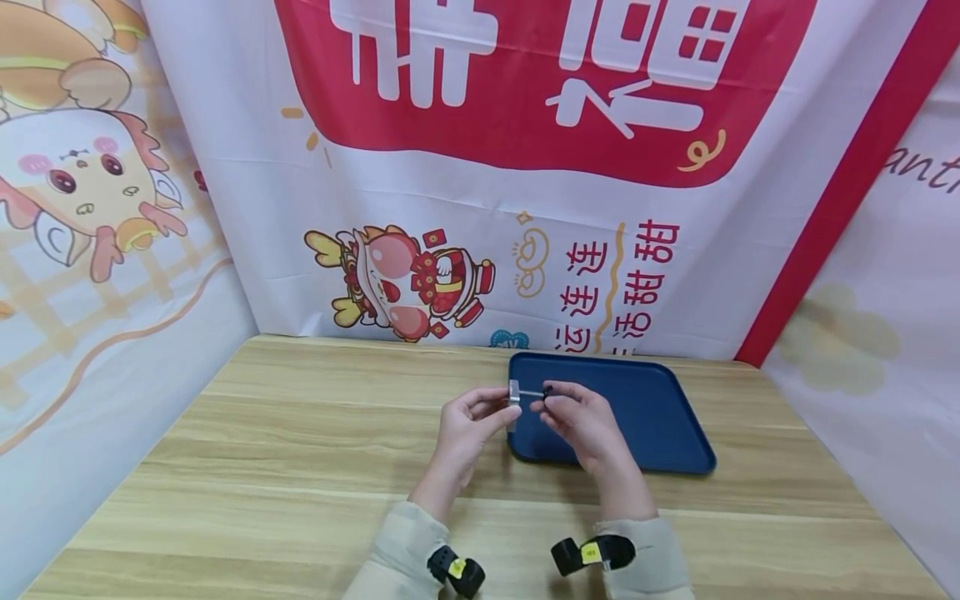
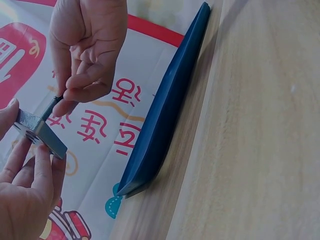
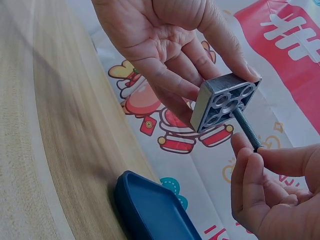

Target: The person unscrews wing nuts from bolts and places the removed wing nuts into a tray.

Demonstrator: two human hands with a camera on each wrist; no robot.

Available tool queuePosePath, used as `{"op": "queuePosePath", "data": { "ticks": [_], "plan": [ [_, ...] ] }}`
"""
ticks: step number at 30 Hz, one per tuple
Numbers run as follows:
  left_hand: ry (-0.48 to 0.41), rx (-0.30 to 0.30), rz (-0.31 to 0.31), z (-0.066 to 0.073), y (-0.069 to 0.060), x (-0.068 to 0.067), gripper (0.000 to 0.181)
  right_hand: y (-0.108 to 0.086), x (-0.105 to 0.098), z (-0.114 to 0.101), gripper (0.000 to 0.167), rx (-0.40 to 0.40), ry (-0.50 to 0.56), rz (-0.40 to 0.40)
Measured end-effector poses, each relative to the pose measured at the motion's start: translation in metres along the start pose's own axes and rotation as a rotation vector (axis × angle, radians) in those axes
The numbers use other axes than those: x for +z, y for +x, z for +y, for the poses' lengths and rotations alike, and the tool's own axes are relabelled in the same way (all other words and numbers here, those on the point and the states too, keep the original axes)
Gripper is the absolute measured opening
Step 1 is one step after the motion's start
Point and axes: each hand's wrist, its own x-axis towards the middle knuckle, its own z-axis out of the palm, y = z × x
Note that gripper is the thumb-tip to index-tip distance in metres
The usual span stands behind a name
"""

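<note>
My left hand (image 1: 468, 423) holds a small square metal block (image 3: 225, 102) by its edges, between thumb and fingers. The block's hollow face, with several round rings in it, shows in the right wrist view. A threaded metal bolt (image 3: 247, 128) stands out from that face near its middle ring; how deep it sits, I cannot tell. Thumb and fingertips of my right hand (image 1: 585, 421) pinch the bolt's dark far end, which they mostly cover. Both hands are raised at the left side of a blue tray (image 1: 637, 417).
The tray lies on a wood-grain table (image 1: 300, 467) near its back edge. A printed cloth (image 1: 420, 183) hangs behind the table, with more printed cloth at the left and right. Each sleeve carries a black wrist strap (image 1: 596, 552).
</note>
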Motion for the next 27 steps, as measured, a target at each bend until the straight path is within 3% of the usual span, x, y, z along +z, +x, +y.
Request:
{"op": "queuePosePath", "data": {
  "ticks": [9,21,25,27],
  "plan": [
    [-0.004,-0.008,0.003,-0.001,0.001,-0.001,0.039,-0.001,-0.006,-0.001,0.032,-0.032,-0.066,0.034],
    [-0.018,0.000,0.011,0.000,0.002,-0.001,0.037,0.002,-0.034,-0.007,0.029,-0.022,-0.175,0.091],
    [-0.019,-0.026,0.020,-0.002,0.003,-0.003,0.037,0.004,-0.044,-0.004,0.030,-0.025,-0.248,0.090],
    [-0.025,-0.031,0.021,-0.003,0.003,-0.005,0.038,0.006,-0.049,-0.001,0.029,-0.035,-0.336,0.093]
  ]
}}
